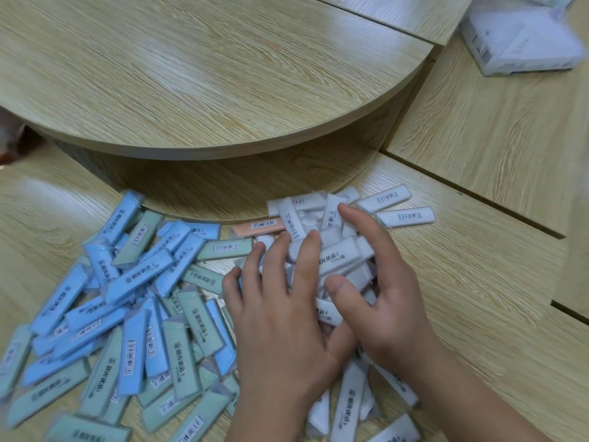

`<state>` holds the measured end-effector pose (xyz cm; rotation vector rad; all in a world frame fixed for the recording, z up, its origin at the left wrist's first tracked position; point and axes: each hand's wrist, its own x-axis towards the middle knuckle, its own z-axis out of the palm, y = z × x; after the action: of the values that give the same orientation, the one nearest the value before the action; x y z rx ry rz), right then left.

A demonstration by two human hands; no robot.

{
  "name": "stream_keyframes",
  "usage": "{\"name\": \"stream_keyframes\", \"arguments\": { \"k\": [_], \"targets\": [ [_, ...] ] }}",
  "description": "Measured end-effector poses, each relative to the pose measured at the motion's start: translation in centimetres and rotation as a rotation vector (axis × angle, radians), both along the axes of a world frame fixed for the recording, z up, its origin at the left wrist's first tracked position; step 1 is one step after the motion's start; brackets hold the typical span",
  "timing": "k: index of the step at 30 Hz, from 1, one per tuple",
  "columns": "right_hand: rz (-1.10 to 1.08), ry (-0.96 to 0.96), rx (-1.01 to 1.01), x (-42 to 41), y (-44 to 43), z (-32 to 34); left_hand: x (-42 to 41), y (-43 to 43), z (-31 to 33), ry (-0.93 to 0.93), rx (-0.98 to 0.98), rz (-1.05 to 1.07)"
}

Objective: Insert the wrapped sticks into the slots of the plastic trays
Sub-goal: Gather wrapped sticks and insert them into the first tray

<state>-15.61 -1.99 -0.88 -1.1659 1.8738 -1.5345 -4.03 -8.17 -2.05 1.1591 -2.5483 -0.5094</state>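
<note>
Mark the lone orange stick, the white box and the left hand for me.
orange stick [256,226]: head view, middle of its wrapper.
white box [522,43]: head view, its top face.
left hand [280,320]: head view, back of the hand.

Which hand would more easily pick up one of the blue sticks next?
Probably the left hand. It lies on the white sticks right beside the blue sticks, which spread out on its side. The right hand is farther off, cupped round the white sticks.
</note>
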Motion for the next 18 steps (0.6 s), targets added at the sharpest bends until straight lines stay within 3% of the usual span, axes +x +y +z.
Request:
{"name": "stream_keyframes", "arguments": {
  "k": [6, 18],
  "targets": [
    [0.004, -0.021, -0.011, -0.2, -0.3, 0.0, -0.5, -0.4, -0.1, 0.12, 0.013, -0.074],
    [-0.064, -0.359, -0.078, -0.2, -0.3, -0.1, -1.6, 0.6, 0.0, 0.219, 0.02, -0.09]
  ]
}}
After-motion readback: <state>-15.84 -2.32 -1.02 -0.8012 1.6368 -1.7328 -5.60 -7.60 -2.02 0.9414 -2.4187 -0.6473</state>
